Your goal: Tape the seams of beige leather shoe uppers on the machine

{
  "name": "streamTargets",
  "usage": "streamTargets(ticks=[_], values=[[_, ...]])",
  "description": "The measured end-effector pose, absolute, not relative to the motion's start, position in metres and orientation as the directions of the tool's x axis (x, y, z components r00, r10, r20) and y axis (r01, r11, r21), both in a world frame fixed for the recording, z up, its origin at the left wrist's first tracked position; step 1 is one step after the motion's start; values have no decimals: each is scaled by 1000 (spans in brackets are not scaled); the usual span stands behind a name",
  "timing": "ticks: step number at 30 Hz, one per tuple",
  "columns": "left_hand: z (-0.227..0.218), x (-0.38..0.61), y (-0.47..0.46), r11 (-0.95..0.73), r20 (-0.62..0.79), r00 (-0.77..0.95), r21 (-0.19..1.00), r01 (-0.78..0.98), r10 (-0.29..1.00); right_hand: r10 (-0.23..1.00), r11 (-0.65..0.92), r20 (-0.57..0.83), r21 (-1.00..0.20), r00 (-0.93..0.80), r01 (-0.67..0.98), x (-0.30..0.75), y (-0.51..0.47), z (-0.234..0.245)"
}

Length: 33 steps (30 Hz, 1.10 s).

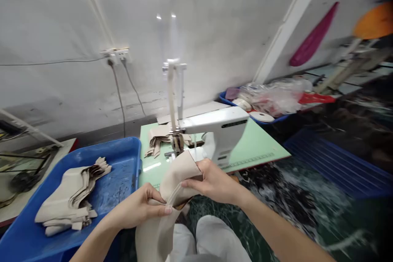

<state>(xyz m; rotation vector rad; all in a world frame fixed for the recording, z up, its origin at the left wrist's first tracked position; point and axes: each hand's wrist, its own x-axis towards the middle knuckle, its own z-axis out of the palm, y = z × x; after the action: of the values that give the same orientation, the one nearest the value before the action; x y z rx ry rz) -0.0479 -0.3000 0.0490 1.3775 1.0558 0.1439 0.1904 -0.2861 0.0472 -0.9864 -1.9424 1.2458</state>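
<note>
My left hand (147, 204) pinches a beige fabric piece (179, 172) along a seam-like ridge, thumb on top. On the other side of that ridge, my right hand (211, 182) grips the same piece between thumb and fingers. The piece curves up between both hands, and its lower end hangs down beside my legs. Just beyond it stands a white sewing machine (225, 127) on a green tabletop (251, 147). The fabric's upper end overlaps the view of the machine's needle area; whether they touch, I cannot tell. More beige pieces (159, 137) lie behind the needle area.
To the left, a blue tray (123, 147) holds a stack of beige pieces (70, 196). Another blue tray (276, 120) with plastic bags and tape rolls stands at the back right. Dark thread scraps (276, 188) cover the floor. Power cords (118, 86) hang from a wall socket (118, 54).
</note>
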Motion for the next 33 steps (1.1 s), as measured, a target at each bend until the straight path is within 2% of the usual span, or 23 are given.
streamTargets(ticks=[3, 7, 9, 13, 16, 18, 21, 23, 25, 28, 31, 33], values=[[48, -9, -302, 146, -467, 692, 870, 471, 550, 883, 163, 23, -952, -468, 261, 236, -297, 20], [37, 20, -317, 129, -521, 760, 847, 515, 389, 983, -102, -138, -959, -120, 264, 314, -325, -15], [29, 22, -324, 135, -555, 720, 821, 555, 417, 975, -200, -217, -942, -36, 268, 350, -349, -18], [14, 21, -329, 160, -621, 593, 747, 645, 513, 952, -259, -298, -910, -75, 324, 387, -400, 5], [11, 23, -327, 243, -661, 506, 710, 661, 554, 932, -211, -317, -870, -176, 445, 380, -432, 36], [14, 27, -327, 293, -658, 458, 711, 639, 598, 891, -100, -293, -872, -348, 479, 362, -447, 57], [28, 37, -330, 318, -641, 466, 737, 596, 610, 709, 151, -157, -919, -688, 365, 322, -456, 83], [41, 44, -338, 292, -607, 520, 772, 564, 601, 600, 275, -65, -919, -797, 282, 294, -452, 90], [53, 48, -348, 266, -566, 575, 810, 523, 591, 632, 325, -20, -900, -775, 289, 270, -443, 89], [60, 48, -366, 281, -508, 595, 855, 436, 623, 775, 292, -40, -863, -631, 413, 246, -430, 79], [50, 35, -381, 454, -521, 543, 850, 266, 658, 816, 207, -72, -890, -573, 406, 234, -425, 71], [39, 22, -389, 624, -571, 504, 777, 77, 648, 808, 150, -67, -938, -586, 313, 230, -422, 68]])
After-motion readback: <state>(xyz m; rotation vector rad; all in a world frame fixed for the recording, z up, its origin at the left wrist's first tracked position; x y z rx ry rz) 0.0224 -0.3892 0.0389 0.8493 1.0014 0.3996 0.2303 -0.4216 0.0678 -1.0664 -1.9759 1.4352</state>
